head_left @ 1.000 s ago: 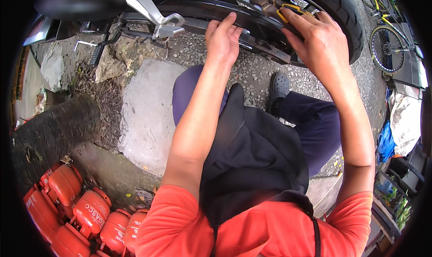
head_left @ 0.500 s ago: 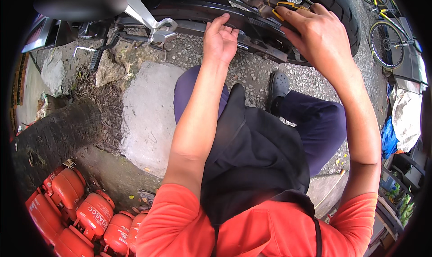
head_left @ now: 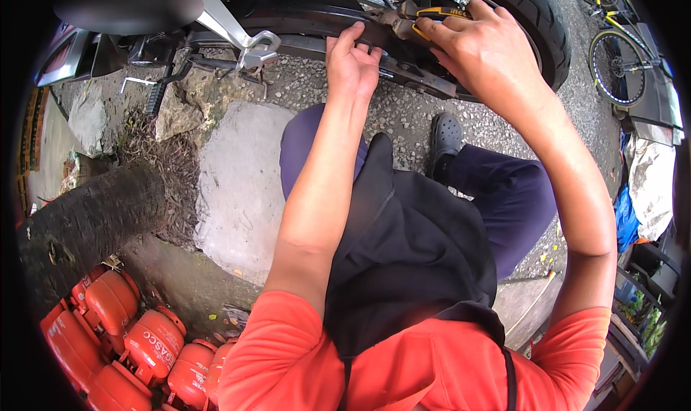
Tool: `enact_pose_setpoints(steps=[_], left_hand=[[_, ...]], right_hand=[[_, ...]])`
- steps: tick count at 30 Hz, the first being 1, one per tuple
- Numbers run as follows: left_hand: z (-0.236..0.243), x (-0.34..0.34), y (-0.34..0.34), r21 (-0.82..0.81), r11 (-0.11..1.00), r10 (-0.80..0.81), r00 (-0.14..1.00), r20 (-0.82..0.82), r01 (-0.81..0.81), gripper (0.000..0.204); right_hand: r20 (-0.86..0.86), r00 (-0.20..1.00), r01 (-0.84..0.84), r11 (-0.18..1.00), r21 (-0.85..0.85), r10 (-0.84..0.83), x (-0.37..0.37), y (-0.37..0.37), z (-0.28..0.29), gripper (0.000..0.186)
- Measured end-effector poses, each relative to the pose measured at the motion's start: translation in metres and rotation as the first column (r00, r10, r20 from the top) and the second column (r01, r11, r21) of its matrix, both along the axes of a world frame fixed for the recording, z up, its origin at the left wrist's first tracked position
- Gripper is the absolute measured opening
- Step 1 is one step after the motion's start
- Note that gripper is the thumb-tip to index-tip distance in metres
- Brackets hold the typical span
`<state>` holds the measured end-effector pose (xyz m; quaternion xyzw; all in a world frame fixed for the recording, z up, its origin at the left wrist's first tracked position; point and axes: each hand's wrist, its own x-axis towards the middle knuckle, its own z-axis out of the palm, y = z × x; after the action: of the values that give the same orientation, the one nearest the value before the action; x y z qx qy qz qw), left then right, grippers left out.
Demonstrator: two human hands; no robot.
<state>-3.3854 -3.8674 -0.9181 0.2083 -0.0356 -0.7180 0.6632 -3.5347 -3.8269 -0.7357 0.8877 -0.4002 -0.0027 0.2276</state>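
At the top of the view, beside a black motorcycle (head_left: 309, 24), a person in a red shirt and black apron (head_left: 414, 238) works with two bare hands. The right hand (head_left: 493, 55) holds a pliers-like tool (head_left: 432, 11) by its yellow-and-black handles, its dark metal head pointing left, in front of the wheel and just inside the tyre (head_left: 553, 44). The left hand (head_left: 353, 69) is cupped palm-up at the motorcycle's lower edge, thumb raised — whether it grips anything, I cannot tell. Gravel (head_left: 403, 119) lies below; red gas cylinders (head_left: 152, 339) cluster at lower left.
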Motion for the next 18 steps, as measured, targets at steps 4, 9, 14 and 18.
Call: enact_pose_setpoints(steps=[4, 9, 14, 18], left_hand=[[-0.001, -0.003, -0.001, -0.002, 1.0, 0.018, 1.0, -0.014, -0.018, 0.036], [-0.006, -0.001, -0.003, 0.012, 1.0, 0.0, 0.999, 0.05, -0.001, 0.034], [-0.015, 0.002, -0.003, -0.023, 1.0, -0.02, 1.0, 0.019, 0.021, 0.027], [-0.007, 0.01, 0.001, -0.034, 0.998, -0.064, 0.985, -0.158, 0.059, 0.036]], right_hand=[[-0.023, 1.0, 0.012, 0.999, -0.044, -0.013, -0.005, 0.001, -0.002, 0.032], [-0.129, 0.991, -0.051, 0.998, -0.024, 0.048, -0.002, -0.002, -0.001, 0.034], [-0.048, 0.984, -0.17, 0.984, 0.045, 0.172, 0.008, -0.016, -0.006, 0.025], [0.302, 0.953, -0.078, 0.981, 0.175, 0.022, 0.014, -0.001, -0.004, 0.026]])
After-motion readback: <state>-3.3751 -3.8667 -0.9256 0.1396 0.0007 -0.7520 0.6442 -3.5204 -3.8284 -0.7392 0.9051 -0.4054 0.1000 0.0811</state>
